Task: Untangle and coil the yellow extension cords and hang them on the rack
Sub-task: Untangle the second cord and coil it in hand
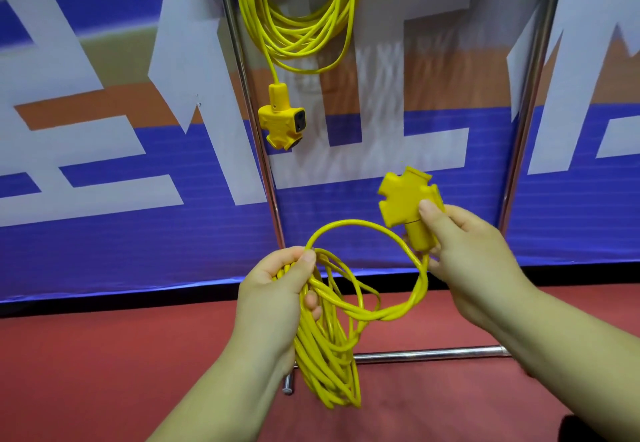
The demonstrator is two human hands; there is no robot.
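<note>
Yellow cord coiled in hands, another on rack

Yellow extension cord (pixel 325 348) hangs as a long bundle of loops from the left hand (pixel 277 289), fingers and thumb curled round the top of the bundle. One loose loop arcs across to the right hand (pixel 474 261), which pinches the neck of the cross-shaped socket head (pixel 405 199), thumb on its face. Second coiled cord (pixel 301 25) hangs up top on the rack (pixel 256 129), its socket block (pixel 280 119) dangling beside the left pole. Behind: blue-white banner (pixel 104 129). Below: red floor (pixel 104 372).
</note>
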